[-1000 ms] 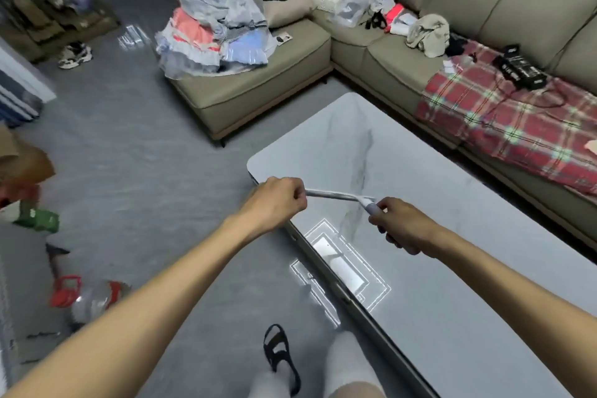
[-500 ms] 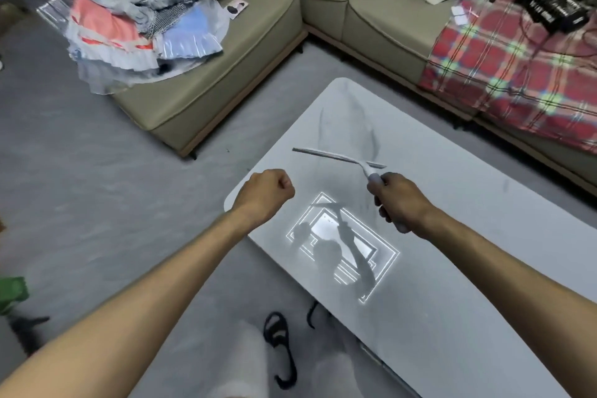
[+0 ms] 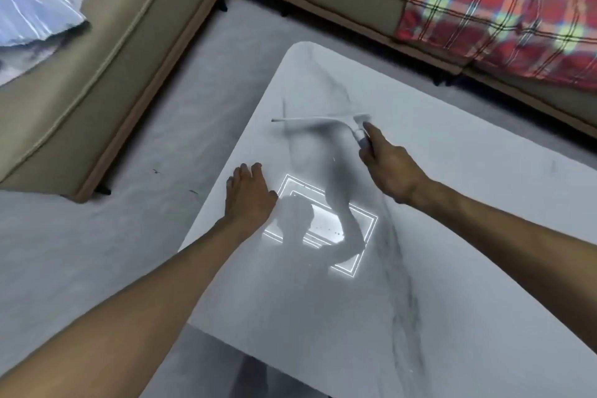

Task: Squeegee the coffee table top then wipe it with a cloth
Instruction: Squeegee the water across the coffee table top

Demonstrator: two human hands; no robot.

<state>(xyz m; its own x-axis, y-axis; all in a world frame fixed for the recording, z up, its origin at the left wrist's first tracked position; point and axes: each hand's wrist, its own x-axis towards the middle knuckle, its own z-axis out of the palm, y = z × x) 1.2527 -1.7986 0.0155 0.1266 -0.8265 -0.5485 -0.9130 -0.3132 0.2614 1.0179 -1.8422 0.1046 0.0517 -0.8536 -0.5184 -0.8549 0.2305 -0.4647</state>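
One view, head: looks down on a white marble-look table (image 3: 452,236) with grey veins, its rounded far corner at 12 o'clock.
Left hand (image 3: 248,197): released, palm down, fingers fairly straight and slightly spread. It rests on the table just inside the edge at 9 o'clock and holds nothing.
Right hand (image 3: 391,168): grasping the squeegee (image 3: 316,121) by its handle, fingers wrapped round it, forefinger laid straight along it toward 11 o'clock.
Squeegee: white, over the far part of the table, at 1 o'clock from the left hand. Its long thin blade runs from the head of the handle toward 9 o'clock. It is motion-blurred, with a grey shadow right beneath. Whether the blade touches the top I cannot tell.
Table top: a bright rectangular reflection (image 3: 323,229) of a light lies between the two forearms, crossed by their shadows, with tiny dark specks in it.
Sofa (image 3: 113,42): beige, L-shaped, running from 9 o'clock round to 2 o'clock of the table, apart from it.
Plaid blanket (image 3: 500,10): red check, spread on the sofa seat at 1 o'clock.
Pale blue fabric (image 3: 32,3): on the sofa at 10 o'clock, cut by the frame edge.
Floor (image 3: 97,252): grey, between table and sofa.
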